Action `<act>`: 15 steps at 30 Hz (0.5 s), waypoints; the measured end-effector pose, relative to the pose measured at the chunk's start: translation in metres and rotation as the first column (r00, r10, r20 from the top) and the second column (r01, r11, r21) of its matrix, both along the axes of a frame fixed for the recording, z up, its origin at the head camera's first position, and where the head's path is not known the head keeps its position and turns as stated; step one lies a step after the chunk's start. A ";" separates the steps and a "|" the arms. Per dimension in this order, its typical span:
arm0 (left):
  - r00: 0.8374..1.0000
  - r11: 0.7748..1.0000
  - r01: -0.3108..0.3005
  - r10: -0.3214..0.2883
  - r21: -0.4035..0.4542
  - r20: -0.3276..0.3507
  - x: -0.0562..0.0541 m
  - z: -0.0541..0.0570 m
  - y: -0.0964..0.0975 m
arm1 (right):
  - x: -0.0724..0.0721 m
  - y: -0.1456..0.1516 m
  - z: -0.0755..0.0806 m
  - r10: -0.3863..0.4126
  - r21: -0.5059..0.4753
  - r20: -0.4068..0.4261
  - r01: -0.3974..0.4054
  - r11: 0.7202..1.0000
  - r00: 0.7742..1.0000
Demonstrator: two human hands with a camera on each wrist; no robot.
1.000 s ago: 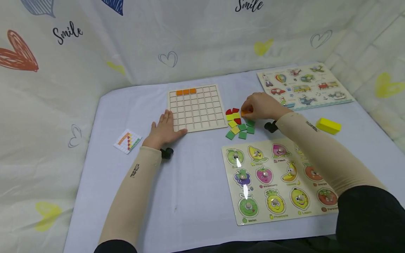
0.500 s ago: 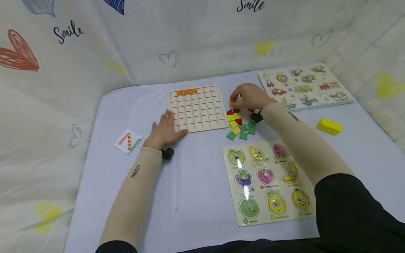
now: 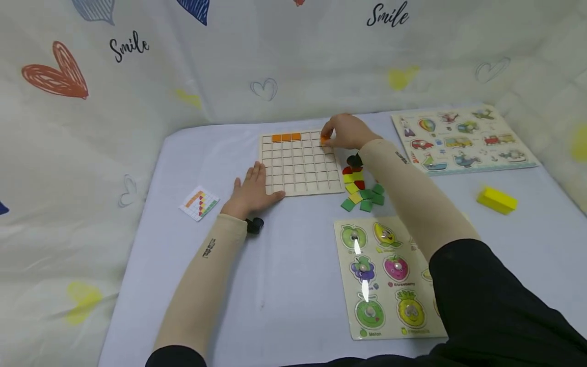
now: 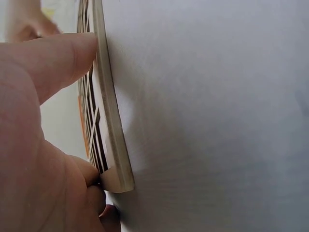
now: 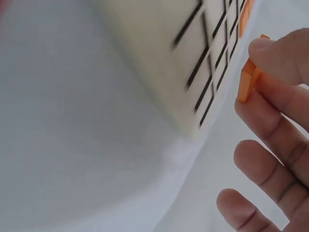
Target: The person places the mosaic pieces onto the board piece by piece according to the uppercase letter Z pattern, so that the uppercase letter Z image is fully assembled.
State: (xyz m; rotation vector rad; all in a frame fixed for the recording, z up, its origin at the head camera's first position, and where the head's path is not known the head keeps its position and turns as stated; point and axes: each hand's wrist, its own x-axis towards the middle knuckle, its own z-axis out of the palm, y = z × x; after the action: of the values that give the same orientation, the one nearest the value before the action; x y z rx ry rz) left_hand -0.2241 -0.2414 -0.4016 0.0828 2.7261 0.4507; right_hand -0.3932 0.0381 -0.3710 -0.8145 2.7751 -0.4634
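A wooden grid board [image 3: 300, 171] lies at the back middle, with three orange square tiles [image 3: 286, 137] side by side in its far row. My left hand [image 3: 249, 194] rests at its near left corner, fingers straight along the left side and thumb against the front edge; the left wrist view has the thumb [image 4: 72, 58] touching that edge. My right hand [image 3: 347, 132] is over the board's far right corner. Between thumb and index finger it pinches an orange tile [image 5: 250, 79], held tilted, while the other fingers stay loosely spread.
Green, yellow and red pieces [image 3: 359, 191] lie right of the board under the right forearm. A small pattern card [image 3: 199, 203] is at left. A fruit puzzle [image 3: 390, 275], a vehicle puzzle [image 3: 463, 140] and a yellow block [image 3: 497, 200] occupy the right side.
My right hand has moved left and away from me, carrying the orange tile from the loose pieces to over the board. The left hand stays at the board's corner. The head view has shifted slightly.
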 end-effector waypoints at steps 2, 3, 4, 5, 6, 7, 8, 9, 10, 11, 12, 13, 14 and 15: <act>1.000 1.000 0.000 0.000 -0.005 0.002 0.000 -0.001 0.001 | -0.002 -0.009 0.000 -0.004 -0.008 0.009 0.004 1.000 1.000; 1.000 1.000 -0.001 0.001 -0.008 0.003 0.000 -0.001 0.001 | -0.004 -0.013 0.000 -0.008 -0.014 0.019 0.009 1.000 1.000; 1.000 1.000 -0.001 0.001 -0.009 0.003 0.000 -0.001 0.001 | -0.006 -0.017 -0.001 -0.009 -0.017 0.027 0.010 1.000 1.000; 1.000 1.000 -0.003 0.003 -0.010 0.008 -0.001 -0.002 0.001 | -0.007 -0.021 -0.002 -0.012 -0.016 0.033 0.013 1.000 0.999; 1.000 1.000 -0.003 0.003 -0.010 0.007 -0.001 -0.002 0.001 | -0.009 -0.025 -0.003 -0.015 -0.016 0.035 0.016 1.000 0.999; 1.000 1.000 -0.004 0.004 -0.009 0.006 -0.001 -0.002 0.001 | -0.011 -0.028 -0.005 -0.020 -0.019 0.040 0.020 1.000 0.999; 1.000 1.000 -0.003 0.004 -0.009 0.003 -0.001 -0.003 0.001 | -0.013 -0.032 -0.007 -0.026 -0.017 0.042 0.027 0.999 0.999; 1.000 1.000 -0.002 0.002 -0.009 0.001 -0.001 -0.003 0.001 | -0.015 -0.036 -0.008 -0.033 -0.015 0.040 0.033 0.999 0.999; 1.000 1.000 -0.002 0.002 -0.010 -0.002 -0.001 -0.003 0.001 | -0.016 -0.040 -0.009 -0.039 -0.014 0.038 0.040 0.999 0.999; 1.000 1.000 -0.003 0.003 -0.011 -0.004 -0.001 -0.003 0.000 | -0.017 -0.043 -0.009 -0.045 -0.012 0.035 0.046 0.999 0.998; 1.000 1.000 -0.002 0.002 -0.012 -0.010 0.000 -0.003 0.000 | -0.018 -0.047 -0.010 -0.050 -0.012 0.034 0.050 0.999 0.998; 1.000 1.000 -0.002 0.002 -0.018 -0.010 0.000 -0.002 -0.001 | -0.019 -0.050 -0.010 -0.054 -0.012 0.033 0.055 0.998 0.998; 1.000 1.000 -0.003 0.003 -0.020 -0.011 0.000 -0.002 -0.002 | -0.021 -0.053 -0.011 -0.056 -0.007 0.028 0.056 0.998 0.998; 1.000 1.000 -0.004 0.003 -0.023 -0.011 -0.001 -0.002 -0.002 | -0.022 -0.056 -0.011 -0.057 -0.006 0.024 0.057 0.998 0.998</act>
State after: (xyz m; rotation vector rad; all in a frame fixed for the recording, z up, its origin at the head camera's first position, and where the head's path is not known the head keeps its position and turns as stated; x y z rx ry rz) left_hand -0.2249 -0.2436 -0.4033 0.0747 2.7422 0.4210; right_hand -0.4155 -0.0175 -0.3817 -0.7276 2.7823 -0.4899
